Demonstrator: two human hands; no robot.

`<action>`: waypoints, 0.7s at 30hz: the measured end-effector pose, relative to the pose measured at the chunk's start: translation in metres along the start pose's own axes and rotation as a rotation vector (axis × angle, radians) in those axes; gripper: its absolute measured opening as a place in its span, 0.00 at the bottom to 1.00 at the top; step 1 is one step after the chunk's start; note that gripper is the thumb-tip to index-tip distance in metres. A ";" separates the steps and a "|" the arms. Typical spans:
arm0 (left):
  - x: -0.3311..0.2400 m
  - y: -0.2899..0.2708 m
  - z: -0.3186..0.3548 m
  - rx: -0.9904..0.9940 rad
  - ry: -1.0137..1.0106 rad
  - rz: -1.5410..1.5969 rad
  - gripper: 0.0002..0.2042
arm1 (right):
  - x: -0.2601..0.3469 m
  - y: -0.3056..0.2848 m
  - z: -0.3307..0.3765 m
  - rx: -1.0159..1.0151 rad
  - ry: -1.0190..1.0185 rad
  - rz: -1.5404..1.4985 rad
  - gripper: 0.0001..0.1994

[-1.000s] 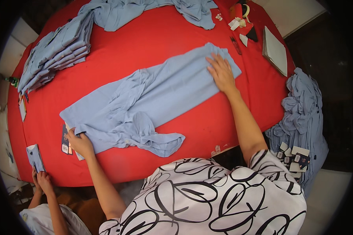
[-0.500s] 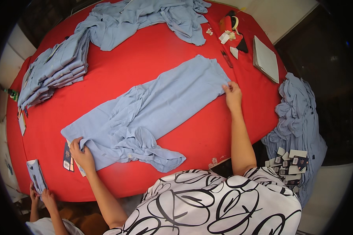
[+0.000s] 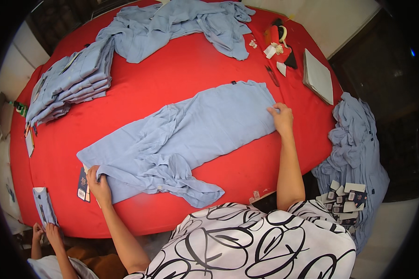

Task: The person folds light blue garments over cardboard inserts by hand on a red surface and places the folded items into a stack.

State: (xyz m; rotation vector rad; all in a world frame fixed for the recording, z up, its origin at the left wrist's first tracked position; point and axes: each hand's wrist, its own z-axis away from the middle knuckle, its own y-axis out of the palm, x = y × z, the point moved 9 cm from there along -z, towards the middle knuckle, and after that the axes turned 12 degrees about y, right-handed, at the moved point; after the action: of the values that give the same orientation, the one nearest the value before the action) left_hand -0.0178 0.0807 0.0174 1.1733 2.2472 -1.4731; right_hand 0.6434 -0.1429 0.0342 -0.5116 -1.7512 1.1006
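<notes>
shirt: light blue garment (image 3: pixel 191 139) lying stretched out diagonally across the middle of the desk, one end up near the right, the other low on the left, with a bunched sleeve part sticking out toward the near edge

left hand: (image 3: pixel 99 186) fingers curled and pinching the lower left end of the shirt, right next to a small hang tag (image 3: pixel 83 185)

right hand: (image 3: pixel 281 117) sits on the upper right corner of the shirt, fingers bent and closed on the fabric edge, palm down

doing it well: imo the trick here is keeping both ends taut at the same time so the middle wrinkles pull flat. That crumpled bit near the front edge looks like it needs smoothing out before any fold, otherwise it'll get lumpy. Pull evenly, don't yank one side or the whole thing skews

desk: covered in bright red cloth (image 3: pixel 181 69), looks rounded off but that's mostly the lens

stack: neat pile of folded blue shirts (image 3: pixel 70 86) at the far left

loose heap: unfolded blue ones (image 3: pixel 181 23) dumped at the far side, another pile (image 3: pixel 358 144) hanging off the right

bits: white flat pad (image 3: pixel 318 76), scissors (image 3: pixel 271 74) and small scraps up at the far right, plus a bunch of tags (image 3: pixel 344 197) at the right

room: dim around the edges; another person's hands (image 3: pixel 46 230) hold a small folded blue piece at the lower left
</notes>
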 end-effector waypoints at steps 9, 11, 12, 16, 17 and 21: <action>0.014 0.002 0.001 -0.069 -0.094 0.065 0.09 | -0.015 -0.052 0.028 -0.050 0.022 0.064 0.10; 0.007 0.000 -0.002 -0.050 -0.084 0.031 0.08 | 0.039 -0.050 0.058 -0.258 -0.211 0.165 0.11; 0.003 0.002 -0.006 -0.027 -0.073 0.023 0.07 | 0.043 -0.028 0.055 -0.125 -0.277 0.061 0.14; 0.009 -0.006 -0.003 -0.100 -0.043 -0.063 0.08 | 0.094 0.053 0.064 0.081 -0.494 0.025 0.18; 0.014 -0.009 -0.001 -0.117 -0.036 -0.098 0.09 | 0.092 0.060 0.057 -0.012 -0.513 0.188 0.19; 0.010 -0.005 -0.005 -0.151 -0.037 -0.144 0.10 | 0.105 0.056 0.041 -0.280 -0.457 0.385 0.18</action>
State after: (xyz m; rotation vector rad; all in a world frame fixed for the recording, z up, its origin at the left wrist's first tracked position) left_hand -0.0268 0.0893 0.0182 0.9504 2.4132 -1.3337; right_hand 0.5525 -0.0554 0.0347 -0.8467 -2.2900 1.3190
